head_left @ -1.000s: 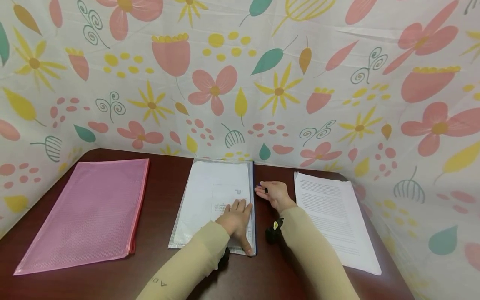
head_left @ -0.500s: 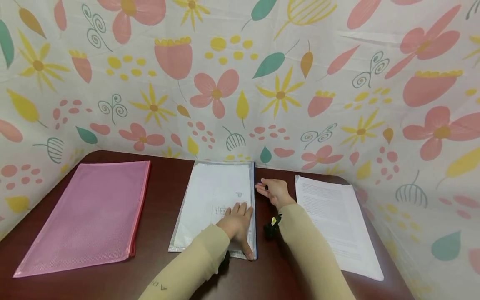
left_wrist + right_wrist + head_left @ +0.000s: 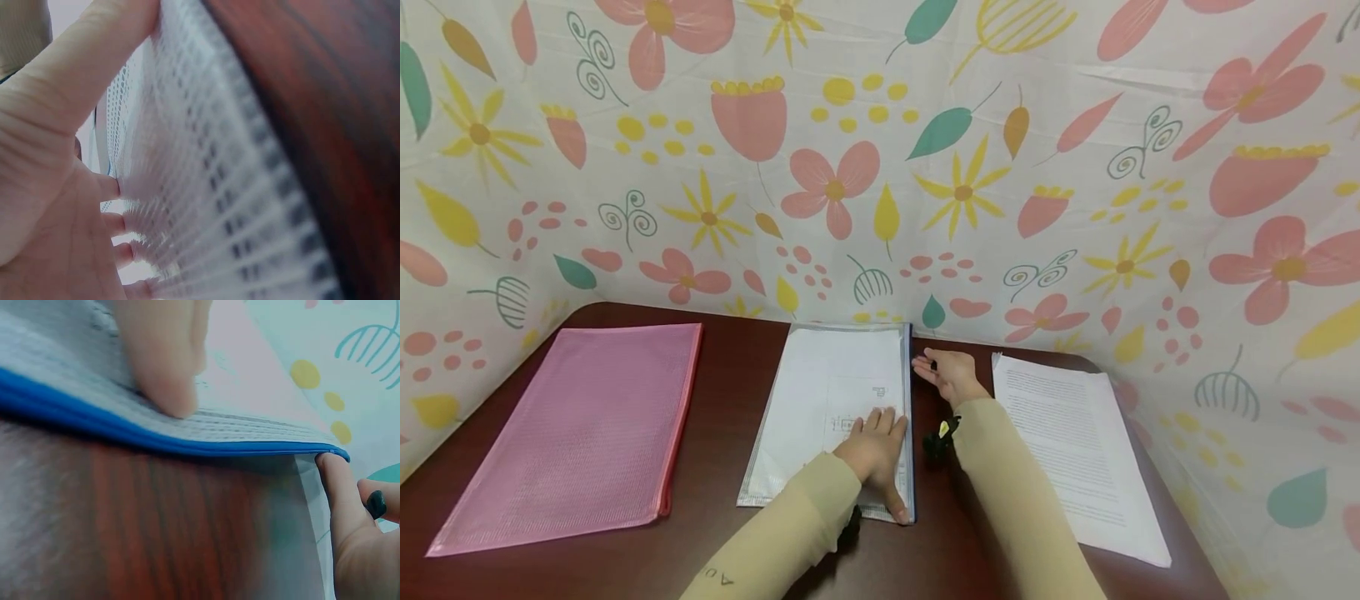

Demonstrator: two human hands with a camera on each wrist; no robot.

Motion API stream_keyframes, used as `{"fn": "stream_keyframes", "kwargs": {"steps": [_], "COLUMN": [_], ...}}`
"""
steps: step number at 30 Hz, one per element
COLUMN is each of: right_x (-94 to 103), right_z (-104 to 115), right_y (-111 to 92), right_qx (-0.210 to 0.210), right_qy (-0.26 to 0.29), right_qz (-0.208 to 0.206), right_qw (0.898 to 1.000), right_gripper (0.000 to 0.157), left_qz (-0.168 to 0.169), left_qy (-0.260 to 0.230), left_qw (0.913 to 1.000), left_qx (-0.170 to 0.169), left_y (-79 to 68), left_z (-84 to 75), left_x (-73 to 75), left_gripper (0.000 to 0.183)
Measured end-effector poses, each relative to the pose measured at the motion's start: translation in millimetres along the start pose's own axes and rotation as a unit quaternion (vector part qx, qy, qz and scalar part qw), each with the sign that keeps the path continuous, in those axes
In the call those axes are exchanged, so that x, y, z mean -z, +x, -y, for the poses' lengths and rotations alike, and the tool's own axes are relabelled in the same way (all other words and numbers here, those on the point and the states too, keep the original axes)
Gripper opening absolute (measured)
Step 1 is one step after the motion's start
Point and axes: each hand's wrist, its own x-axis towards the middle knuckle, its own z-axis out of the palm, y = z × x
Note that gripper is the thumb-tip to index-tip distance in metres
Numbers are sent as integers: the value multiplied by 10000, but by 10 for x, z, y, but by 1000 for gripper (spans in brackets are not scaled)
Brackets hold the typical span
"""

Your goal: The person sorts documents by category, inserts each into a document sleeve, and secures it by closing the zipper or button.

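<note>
A clear mesh zipper folder [image 3: 808, 375] with white paper inside lies in the middle of the table, its blue zipper [image 3: 206, 448] along the right side. My left hand [image 3: 876, 446] lies spread on the folder near the lower right corner, thumb by the bottom edge. Near the top of the zipper is my right hand [image 3: 951, 373], its fingers curled at the blue edge and pinching the small zipper pull, which is mostly hidden. In the right wrist view a fingertip [image 3: 331, 464] touches the zipper's far end, and a small dark oval piece [image 3: 376, 504] shows at another finger.
A pink mesh folder [image 3: 580, 425] with a red zipper lies on the left of the dark wooden table [image 3: 730, 400]. To the right is a stack of printed paper [image 3: 1075, 450]. A flowered cloth [image 3: 850, 167] hangs behind the table.
My right hand has moved a little farther up along the blue zipper, towards the folder's top corner. The left hand stays pressed on the folder. The head view has shifted slightly.
</note>
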Motion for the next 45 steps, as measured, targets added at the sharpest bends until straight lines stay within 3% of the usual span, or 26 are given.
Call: {"fn": "stream_keyframes", "kwargs": {"steps": [30,45], "right_x": [-171,-279], "right_z": [205,357], "right_y": [193,231], "right_qx": [109,-155], "right_qy": [994,1440], "right_qz": [-146,-320], "right_qw": [9949,9889], "right_gripper": [46,34], "left_qz": [-57,-33], "left_qy": [91,75], "left_qw": [9999,10000], "left_qx": [-73,-10], "left_y": [-22,10], "left_z": [-9,-3], "left_x": [21,-1], "left_gripper": [140,140]}}
